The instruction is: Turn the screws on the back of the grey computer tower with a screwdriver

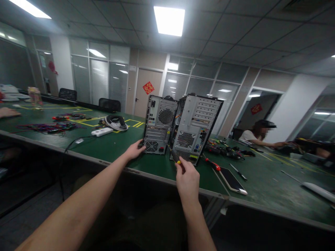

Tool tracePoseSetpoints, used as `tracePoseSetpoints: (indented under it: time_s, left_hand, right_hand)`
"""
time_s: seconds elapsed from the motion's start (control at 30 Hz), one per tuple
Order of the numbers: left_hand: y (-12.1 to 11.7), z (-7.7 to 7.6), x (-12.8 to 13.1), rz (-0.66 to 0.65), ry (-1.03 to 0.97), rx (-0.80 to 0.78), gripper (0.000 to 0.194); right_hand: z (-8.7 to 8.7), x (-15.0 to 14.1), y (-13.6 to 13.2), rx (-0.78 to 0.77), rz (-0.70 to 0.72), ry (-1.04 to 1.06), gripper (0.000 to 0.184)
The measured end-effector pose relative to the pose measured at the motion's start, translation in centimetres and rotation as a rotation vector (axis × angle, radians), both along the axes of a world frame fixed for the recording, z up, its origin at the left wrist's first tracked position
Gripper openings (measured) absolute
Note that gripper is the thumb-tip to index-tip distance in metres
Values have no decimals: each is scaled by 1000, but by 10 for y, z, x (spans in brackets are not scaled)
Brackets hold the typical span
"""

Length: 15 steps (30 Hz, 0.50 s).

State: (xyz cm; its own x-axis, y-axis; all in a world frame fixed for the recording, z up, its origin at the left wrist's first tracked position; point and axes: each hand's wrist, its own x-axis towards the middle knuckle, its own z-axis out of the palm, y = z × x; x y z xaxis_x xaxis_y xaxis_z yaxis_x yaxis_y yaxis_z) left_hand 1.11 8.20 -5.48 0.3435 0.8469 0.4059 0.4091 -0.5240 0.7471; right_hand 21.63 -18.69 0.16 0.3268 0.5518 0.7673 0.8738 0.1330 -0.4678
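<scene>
Two desktop computer towers stand upright side by side with their rear panels facing me. My left hand (134, 150) holds the lower left edge of the left computer tower (159, 130), its thumb near the rear panel and its other fingers partly hidden along the side. In my right hand (187, 174) is a screwdriver (175, 155) with a black and yellow handle, pinched between thumb and fingers. It points up and left to the lower rear of the left tower, by the gap beside the right computer tower (192, 134). I cannot tell whether its tip touches a screw.
Right of the towers lie a red-handled tool (213, 164), a phone (232, 180), a thin pen-like tool (238, 172) and tangled cables (230, 151). Leftward are a white power strip (102, 131), a cable coil (116, 122) and coloured wires (52, 127). A person (259, 134) sits at the right.
</scene>
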Motion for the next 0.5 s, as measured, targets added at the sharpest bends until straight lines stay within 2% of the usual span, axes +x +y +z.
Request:
tracePoseSetpoints:
  time_s: [0.2,0.3,0.5]
  left_hand:
    - [2,-1,1,-11,-21,-3,76]
    - [3,-1,1,-4,-13,-8,77]
    - [0,0,0,-11,-21,-14,75]
  right_hand:
    - [1,0,-1,-33,1,82,18]
    - [2,0,-3,-37,-7,45,10]
    - [4,1,-6,20,-15,-56,20]
